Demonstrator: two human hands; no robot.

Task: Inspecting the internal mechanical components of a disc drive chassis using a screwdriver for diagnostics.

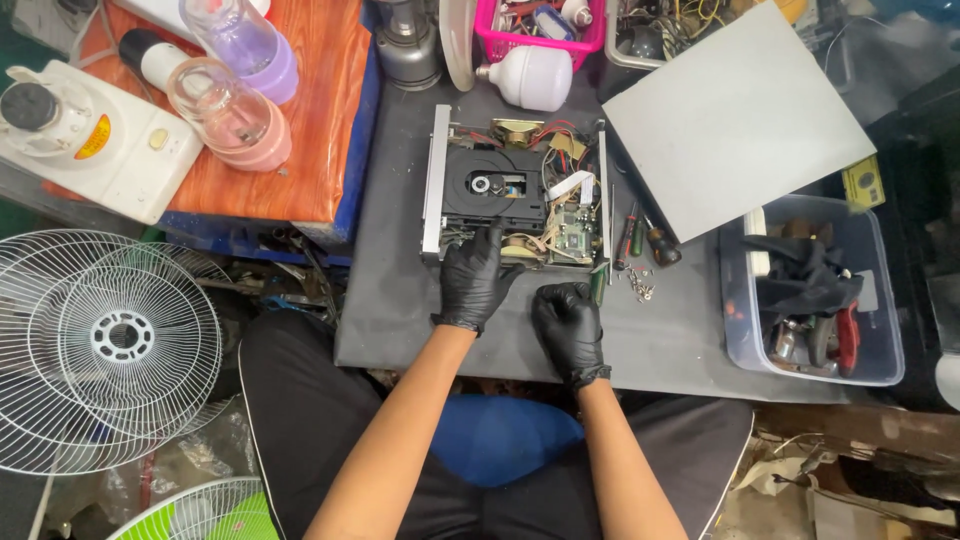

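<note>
Grip, left hand (pixel 474 277): black-gloved, fingers spread flat and pressing on the near edge of the opened disc player (pixel 516 188); nothing clasped.
Grip, right hand (pixel 569 322): black-gloved, curled loosely into a half-fist, resting on the dark work mat (pixel 390 290) just in front of the player's near right corner; whether anything small sits inside the fingers cannot be told.
Disc player: cover off, lying flat in the middle of the mat, black disc tray and spindle to the left, green circuit board (pixel 574 236), white ribbon cable and coloured wires to the right.
Grey cover panel (pixel 735 115): set down tilted, right of the player, overlapping the mat's far corner.
Screwdrivers (pixel 645 235): a few, lying beside the player's right wall, handles toward the person.
Loose screws (pixel 640 285): small cluster just right of the right hand.
Clear plastic bin (pixel 890 330): far right, holding dark cloth and tools.
White bulb (pixel 530 77): behind the player, in front of a pink basket (pixel 590 45).
Wooden tabletop (pixel 325 110): upper left, carrying two clear blender jars (pixel 232 112) and a white appliance base (pixel 95 140).
Fan grilles (pixel 100 345): white wire, lower left, beside the person's knee.
</note>
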